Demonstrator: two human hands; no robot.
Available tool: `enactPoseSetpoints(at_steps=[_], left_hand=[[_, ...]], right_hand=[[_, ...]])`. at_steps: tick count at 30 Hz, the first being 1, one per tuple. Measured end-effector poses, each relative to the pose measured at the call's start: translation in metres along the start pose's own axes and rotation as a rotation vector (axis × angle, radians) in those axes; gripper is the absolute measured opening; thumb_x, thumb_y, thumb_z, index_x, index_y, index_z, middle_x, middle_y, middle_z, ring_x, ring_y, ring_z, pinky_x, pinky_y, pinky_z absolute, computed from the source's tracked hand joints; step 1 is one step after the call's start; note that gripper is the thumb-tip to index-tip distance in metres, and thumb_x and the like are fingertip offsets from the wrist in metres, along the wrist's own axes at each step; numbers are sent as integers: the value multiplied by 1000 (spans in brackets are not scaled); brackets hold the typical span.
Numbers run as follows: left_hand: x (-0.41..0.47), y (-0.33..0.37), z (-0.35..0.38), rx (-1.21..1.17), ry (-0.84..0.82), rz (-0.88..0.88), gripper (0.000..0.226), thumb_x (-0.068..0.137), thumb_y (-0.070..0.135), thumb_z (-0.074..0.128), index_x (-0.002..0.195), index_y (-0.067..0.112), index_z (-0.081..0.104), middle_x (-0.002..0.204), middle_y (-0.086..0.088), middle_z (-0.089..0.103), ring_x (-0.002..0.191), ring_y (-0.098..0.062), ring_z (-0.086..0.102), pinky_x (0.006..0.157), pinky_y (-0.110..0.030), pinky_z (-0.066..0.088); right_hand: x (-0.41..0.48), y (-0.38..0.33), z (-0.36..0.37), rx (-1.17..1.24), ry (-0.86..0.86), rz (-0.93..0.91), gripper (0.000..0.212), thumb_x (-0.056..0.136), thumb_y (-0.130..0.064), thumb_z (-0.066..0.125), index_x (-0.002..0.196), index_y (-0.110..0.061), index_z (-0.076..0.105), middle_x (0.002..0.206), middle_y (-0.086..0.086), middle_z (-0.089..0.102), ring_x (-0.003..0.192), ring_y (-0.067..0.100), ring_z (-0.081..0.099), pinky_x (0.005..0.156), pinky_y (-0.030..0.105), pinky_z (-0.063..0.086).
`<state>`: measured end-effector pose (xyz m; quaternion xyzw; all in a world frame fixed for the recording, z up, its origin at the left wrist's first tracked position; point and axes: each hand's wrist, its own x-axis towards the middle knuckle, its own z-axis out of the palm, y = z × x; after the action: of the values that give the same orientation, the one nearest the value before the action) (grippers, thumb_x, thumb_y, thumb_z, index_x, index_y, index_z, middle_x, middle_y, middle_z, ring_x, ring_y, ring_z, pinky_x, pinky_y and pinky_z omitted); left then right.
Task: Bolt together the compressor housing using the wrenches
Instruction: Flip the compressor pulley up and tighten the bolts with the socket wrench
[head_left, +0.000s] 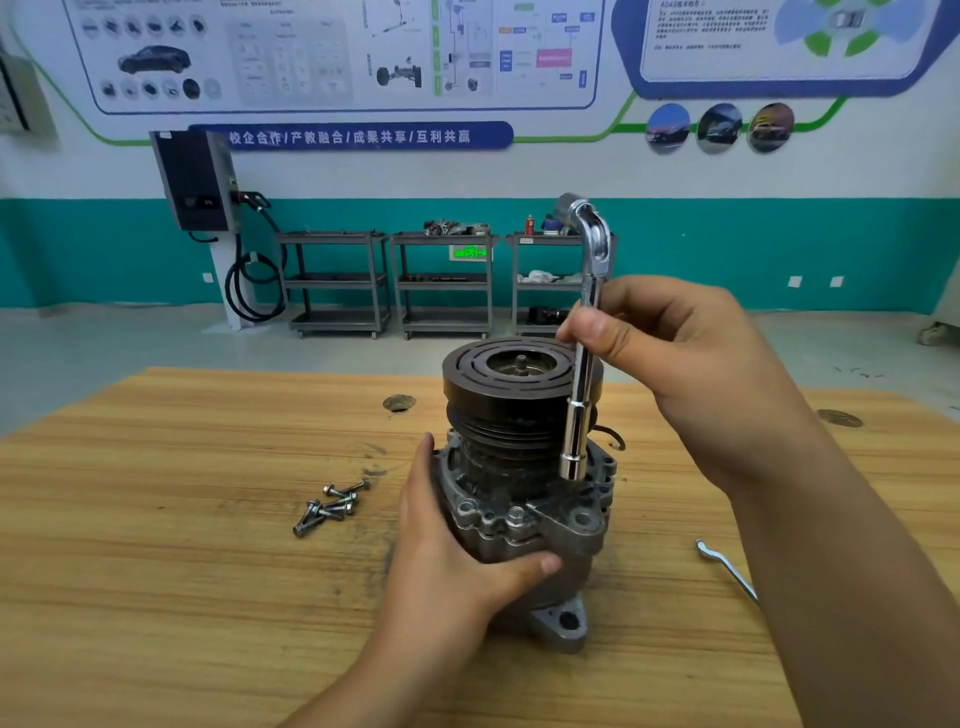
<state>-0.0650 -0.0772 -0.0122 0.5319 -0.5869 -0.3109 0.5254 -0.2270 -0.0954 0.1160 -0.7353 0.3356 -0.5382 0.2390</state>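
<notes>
1. Nearest the camera, the left hand (457, 561) wraps the grey compressor housing (524, 525) from its left side, fingers behind and thumb (524, 566) pressed across the front, clamping it steady.
2. That compressor stands upright on the wooden workbench (182, 571), black pulley (519, 371) uppermost, a mounting ear (566, 623) jutting toward the viewer.
3. Above and to the right, the right hand (701, 364) pinches the shaft of a chrome L-shaped socket wrench (584, 364), thumb in front and fingers curled behind.
4. The wrench's long axis runs vertical, bent end up, socket mouth (571, 470) down at the housing flange beside the pulley; whether it sits on a bolt head there cannot be told.
5. One bolt head (515, 514) shows seated at the front of the flange, below and to the left of the socket, closer to the left thumb. An empty hole (583, 518) lies just to its right.
6. Loose bolts (330, 506) lie in a cluster on the bench left of the housing, near the left hand; I count about five, though they overlap.
7. Count of wrenches: two, the one in hand and a flat wrench (727, 569) on the bench at right, partly hidden by the right forearm.
</notes>
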Motion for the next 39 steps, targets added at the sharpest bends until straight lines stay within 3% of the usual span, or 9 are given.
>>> enactPoseSetpoints(at_steps=[5,9,15,19,23,26,29,32,39], left_hand=[[20,-12,-16,-64,-160,-12,130,29,45,90,140,49,22,131,24,48,112,4,55,94,-21,46],[43,-14,-31,-202,-365,-3,105,41,26,91,128,52,38,122,25,59,111,3,57,83,-13,50],[73,-26,-37,-340,-575,-43,89,60,-3,80,127,42,45,126,13,61,115,-8,58,85,-21,51],[72,-36,-38,-377,-473,-77,73,68,2,76,129,32,50,122,4,65,114,-12,60,81,-21,52],[66,-32,-48,-132,-328,17,53,65,27,74,112,43,56,102,28,67,95,6,63,70,-12,52],[71,-33,-72,240,-60,76,23,72,37,71,94,38,65,84,16,72,83,-2,67,70,-22,55],[82,-49,-103,729,295,-85,9,88,18,62,93,21,68,94,-2,70,90,-25,64,73,-32,48],[85,-61,-119,980,261,-323,13,88,24,60,99,21,67,103,-7,69,98,-29,60,80,-34,49],[84,-64,-116,1116,72,-476,28,77,35,72,97,18,63,103,-6,66,99,-26,60,82,-31,50]], right_hand=[[1,2,-2,5,-10,0,22,79,-35,60,78,-15,69,85,17,65,88,29,61,84,40,50],[1,1,-4,47,-18,-14,20,77,-41,65,77,-22,70,78,1,69,76,7,64,70,15,50],[1,2,-2,86,-21,6,22,72,-37,57,78,-20,69,67,-13,65,64,-3,61,63,10,46],[1,4,0,73,-17,15,17,77,-40,65,77,-24,69,69,-10,64,66,-2,58,66,12,45],[1,5,4,67,-24,28,17,79,-37,65,78,-21,70,70,-4,64,63,2,57,63,15,46],[1,5,6,77,-13,37,26,73,-40,60,80,-18,70,72,-1,65,64,3,57,63,15,46],[1,5,6,65,-4,46,26,73,-41,62,81,-18,70,74,0,66,65,3,57,65,17,46],[1,6,7,59,-5,48,23,74,-40,64,81,-19,69,74,-2,66,65,3,57,65,18,46],[0,5,9,28,-16,50,30,69,-41,59,82,-17,70,76,6,67,65,3,57,63,17,46]])
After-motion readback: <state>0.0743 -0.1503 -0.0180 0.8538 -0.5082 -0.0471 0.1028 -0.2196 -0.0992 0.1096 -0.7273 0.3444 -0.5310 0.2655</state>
